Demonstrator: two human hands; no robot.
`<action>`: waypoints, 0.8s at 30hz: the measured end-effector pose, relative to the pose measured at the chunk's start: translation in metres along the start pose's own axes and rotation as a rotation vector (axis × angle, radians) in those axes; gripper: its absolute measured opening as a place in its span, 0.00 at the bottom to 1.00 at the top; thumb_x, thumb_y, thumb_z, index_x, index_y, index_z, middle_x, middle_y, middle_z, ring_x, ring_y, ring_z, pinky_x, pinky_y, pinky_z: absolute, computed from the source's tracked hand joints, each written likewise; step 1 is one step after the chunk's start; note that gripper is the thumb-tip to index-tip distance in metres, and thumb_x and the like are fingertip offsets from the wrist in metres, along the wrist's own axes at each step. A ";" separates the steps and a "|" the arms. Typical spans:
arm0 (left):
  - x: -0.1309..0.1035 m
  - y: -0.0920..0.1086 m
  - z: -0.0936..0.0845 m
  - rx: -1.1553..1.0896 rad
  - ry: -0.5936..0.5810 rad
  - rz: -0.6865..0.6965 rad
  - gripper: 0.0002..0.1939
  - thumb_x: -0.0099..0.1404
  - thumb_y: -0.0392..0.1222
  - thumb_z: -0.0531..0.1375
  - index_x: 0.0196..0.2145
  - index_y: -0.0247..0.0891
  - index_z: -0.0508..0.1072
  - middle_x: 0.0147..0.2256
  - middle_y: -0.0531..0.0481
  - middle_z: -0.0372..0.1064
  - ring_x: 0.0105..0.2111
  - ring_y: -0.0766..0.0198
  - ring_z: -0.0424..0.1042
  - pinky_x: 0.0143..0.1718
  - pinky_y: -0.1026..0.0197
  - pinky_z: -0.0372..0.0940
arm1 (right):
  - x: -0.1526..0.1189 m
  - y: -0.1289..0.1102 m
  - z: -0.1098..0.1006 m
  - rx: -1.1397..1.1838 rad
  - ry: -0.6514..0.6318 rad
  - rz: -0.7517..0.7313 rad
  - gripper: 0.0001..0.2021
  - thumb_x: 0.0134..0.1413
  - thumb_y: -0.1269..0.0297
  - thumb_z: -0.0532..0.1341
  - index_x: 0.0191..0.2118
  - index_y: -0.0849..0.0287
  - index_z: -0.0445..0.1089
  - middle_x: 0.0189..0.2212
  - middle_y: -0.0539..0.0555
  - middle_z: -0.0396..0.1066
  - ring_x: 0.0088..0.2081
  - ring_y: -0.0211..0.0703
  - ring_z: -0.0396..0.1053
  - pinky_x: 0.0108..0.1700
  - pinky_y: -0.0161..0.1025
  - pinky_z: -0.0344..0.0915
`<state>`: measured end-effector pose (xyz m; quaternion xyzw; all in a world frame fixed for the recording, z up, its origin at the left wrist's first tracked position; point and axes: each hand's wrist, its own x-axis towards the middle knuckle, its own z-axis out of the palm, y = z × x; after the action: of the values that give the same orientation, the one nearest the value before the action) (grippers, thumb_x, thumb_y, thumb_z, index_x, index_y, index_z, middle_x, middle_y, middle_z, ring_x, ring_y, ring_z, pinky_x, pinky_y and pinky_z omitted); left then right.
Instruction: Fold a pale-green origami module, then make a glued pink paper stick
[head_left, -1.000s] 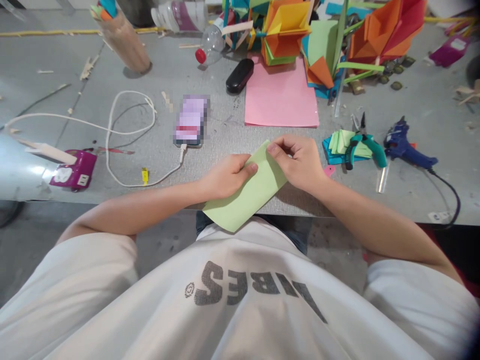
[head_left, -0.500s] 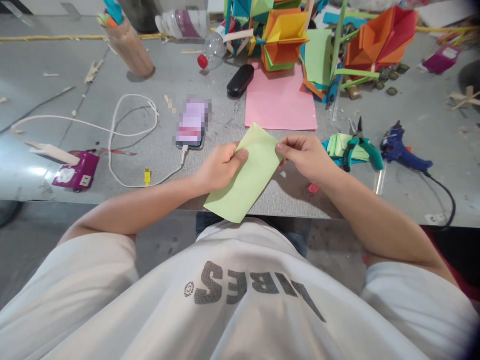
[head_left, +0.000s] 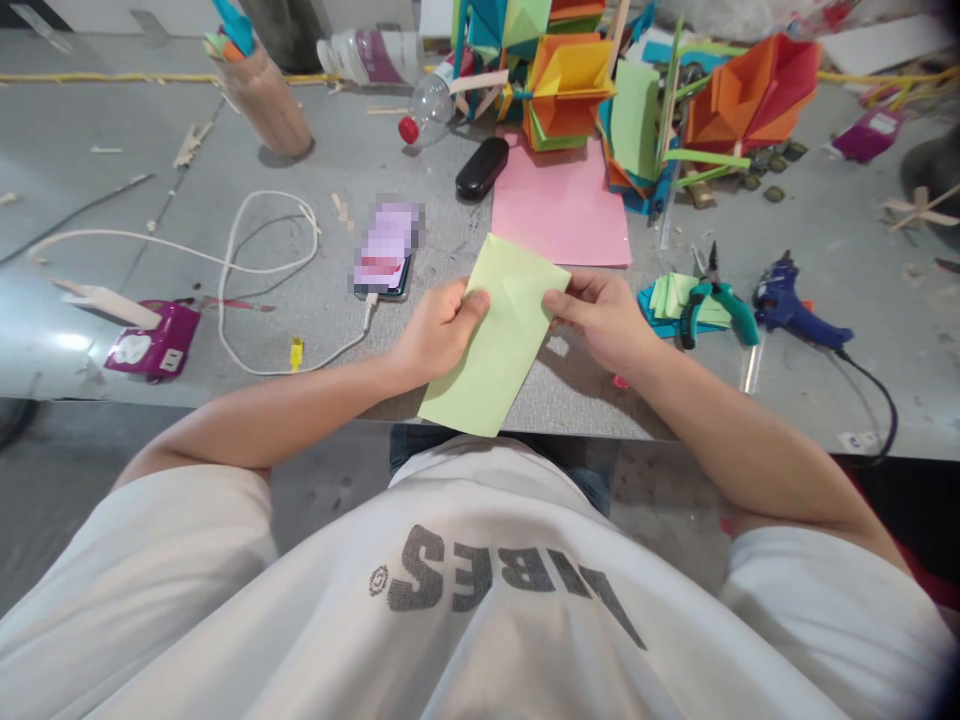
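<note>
A light green sheet of paper [head_left: 504,340] is held between both hands, above the table's front edge. My left hand [head_left: 442,325] grips its left side, thumb on top and fingers hidden underneath. At the upper right corner my right hand [head_left: 600,315] pinches the paper between thumb and fingers. Faint creases show on the sheet's upper part. Beyond it lies pink paper [head_left: 559,215] on the grey table. To the right of my right hand are small green and blue paper pieces [head_left: 667,300], with teal-handled pliers [head_left: 720,300] resting on them.
A blue glue gun [head_left: 799,305] with a cord lies at right. Left of my hands are a phone [head_left: 386,250] on a white cable and a purple box [head_left: 154,340]. Folded coloured paper shapes [head_left: 570,85], a black case [head_left: 482,168] and a plastic bottle [head_left: 431,105] stand or lie further back.
The green paper has turned slightly and sits more upright, its top corner shifted left. My right hand's thumb now lies flatter over the paper's edge. Both hands keep their hold.
</note>
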<state>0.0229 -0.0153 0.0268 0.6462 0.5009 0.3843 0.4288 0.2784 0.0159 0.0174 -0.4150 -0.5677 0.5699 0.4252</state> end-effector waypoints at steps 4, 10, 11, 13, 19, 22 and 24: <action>-0.002 -0.004 0.005 0.004 0.059 0.016 0.26 0.81 0.67 0.60 0.35 0.43 0.70 0.32 0.49 0.71 0.32 0.59 0.70 0.31 0.57 0.62 | -0.005 0.003 0.012 0.103 -0.118 0.139 0.30 0.41 0.39 0.87 0.43 0.53 0.85 0.40 0.56 0.87 0.40 0.51 0.81 0.43 0.47 0.80; -0.004 -0.007 0.010 0.057 0.119 0.017 0.25 0.82 0.66 0.58 0.38 0.43 0.72 0.33 0.48 0.74 0.34 0.57 0.73 0.34 0.56 0.64 | -0.010 -0.002 0.024 0.014 -0.110 0.165 0.29 0.38 0.39 0.87 0.35 0.57 0.84 0.33 0.56 0.84 0.32 0.46 0.76 0.32 0.42 0.74; -0.003 -0.007 0.010 0.068 0.140 0.028 0.25 0.81 0.67 0.58 0.37 0.43 0.71 0.33 0.48 0.74 0.34 0.57 0.72 0.34 0.56 0.64 | -0.010 -0.003 0.024 -0.008 -0.119 0.163 0.28 0.40 0.39 0.87 0.34 0.58 0.83 0.30 0.55 0.83 0.30 0.45 0.75 0.31 0.42 0.73; 0.000 -0.008 0.008 0.065 0.166 0.038 0.27 0.80 0.70 0.58 0.37 0.43 0.71 0.33 0.48 0.73 0.35 0.57 0.71 0.35 0.56 0.63 | -0.010 -0.005 0.022 -0.057 -0.131 0.158 0.27 0.43 0.41 0.86 0.33 0.59 0.83 0.28 0.55 0.81 0.28 0.43 0.73 0.30 0.41 0.72; 0.011 -0.010 0.000 0.046 0.229 0.082 0.33 0.78 0.79 0.56 0.36 0.44 0.68 0.33 0.49 0.69 0.37 0.58 0.69 0.36 0.55 0.61 | -0.013 -0.005 0.017 -0.144 -0.168 0.159 0.20 0.52 0.46 0.83 0.32 0.58 0.81 0.29 0.57 0.83 0.31 0.45 0.78 0.33 0.40 0.73; 0.015 -0.013 -0.002 0.046 0.250 0.091 0.34 0.80 0.78 0.54 0.38 0.43 0.68 0.35 0.50 0.70 0.38 0.60 0.67 0.38 0.54 0.61 | -0.015 -0.005 0.021 -0.107 -0.181 0.154 0.19 0.52 0.48 0.83 0.32 0.56 0.80 0.30 0.56 0.83 0.32 0.45 0.79 0.35 0.41 0.75; 0.015 -0.015 0.000 0.034 0.269 0.099 0.34 0.81 0.78 0.54 0.39 0.43 0.69 0.36 0.50 0.72 0.37 0.61 0.67 0.38 0.54 0.62 | -0.015 -0.005 0.026 -0.075 -0.187 0.131 0.21 0.51 0.45 0.83 0.31 0.55 0.80 0.30 0.55 0.83 0.31 0.44 0.77 0.34 0.41 0.74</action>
<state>0.0216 0.0014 0.0135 0.6200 0.5278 0.4796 0.3272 0.2579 -0.0062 0.0229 -0.4118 -0.5973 0.6112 0.3164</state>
